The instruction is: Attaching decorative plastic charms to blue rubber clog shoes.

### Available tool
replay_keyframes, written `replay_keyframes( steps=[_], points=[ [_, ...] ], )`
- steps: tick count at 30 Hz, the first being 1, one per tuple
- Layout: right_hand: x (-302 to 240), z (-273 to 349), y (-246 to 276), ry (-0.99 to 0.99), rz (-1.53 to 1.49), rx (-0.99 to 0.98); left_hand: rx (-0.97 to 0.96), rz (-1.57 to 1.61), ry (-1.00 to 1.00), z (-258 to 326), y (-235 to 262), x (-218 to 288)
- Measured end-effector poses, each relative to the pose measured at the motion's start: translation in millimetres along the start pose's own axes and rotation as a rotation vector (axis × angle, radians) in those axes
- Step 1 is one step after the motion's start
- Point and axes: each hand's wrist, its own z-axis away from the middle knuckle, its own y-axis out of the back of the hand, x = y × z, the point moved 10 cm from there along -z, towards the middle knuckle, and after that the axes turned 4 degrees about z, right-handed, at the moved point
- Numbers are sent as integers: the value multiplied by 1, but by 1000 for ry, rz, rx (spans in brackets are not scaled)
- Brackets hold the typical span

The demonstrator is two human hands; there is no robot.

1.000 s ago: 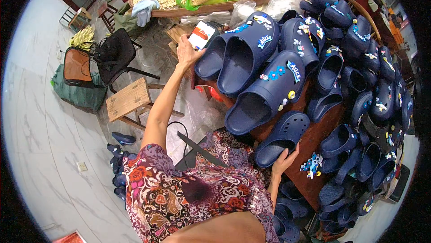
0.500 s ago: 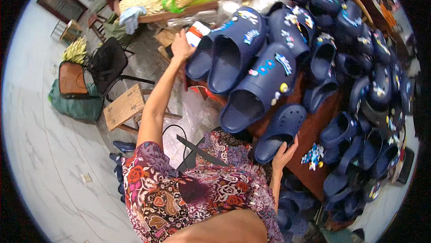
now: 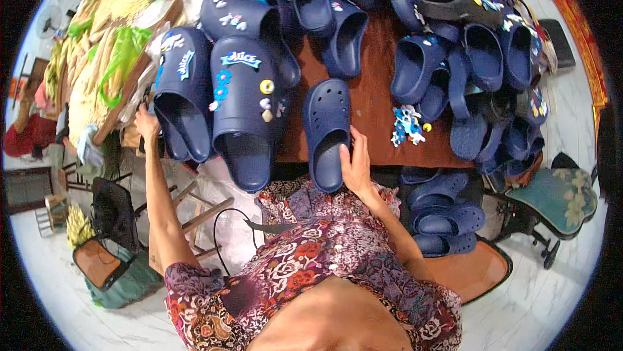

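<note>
- Pinching the rim of the plain navy clog (image 3: 328,133), the right hand (image 3: 355,159) has its thumb inside the mouth and its fingers along the outer side, with only the shoe's wall between them
- The clog lies at the near edge of the brown table (image 3: 376,85), toe pointing away from the person and heel reaching past that edge; I cannot tell whether its sole touches the top
- Out by the table's left edge, the left hand (image 3: 146,122) is partly hidden beside a decorated clog (image 3: 185,88); how spread its fingers are, and what they hold, I cannot tell
- The plain one looks like moulded foam: probably light, springy at the rim, stiffer in the sole, not slippery or fragile
- The rim near the heel seems a sound place to take hold; the holed toe would suit a broader grasp
- A heap of small charms (image 3: 409,124) lies to its right, near the table's near edge; these look easier to damage than the shoe
</note>
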Motion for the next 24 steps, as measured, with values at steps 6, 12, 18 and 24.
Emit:
replay_keyframes(
  steps=[6,12,18,24],
  points=[
    [-7,-5,7,45,-14,31,48,77,-47,19,14,-4],
    [34,8,96,46,343,298,185,491,-180,46,87,3],
    [91,12,148,-97,511,393,227,1052,-133,99,187,97],
    [90,11,107,-81,574,247,52,1093,-543,226,267,292]
  ],
)
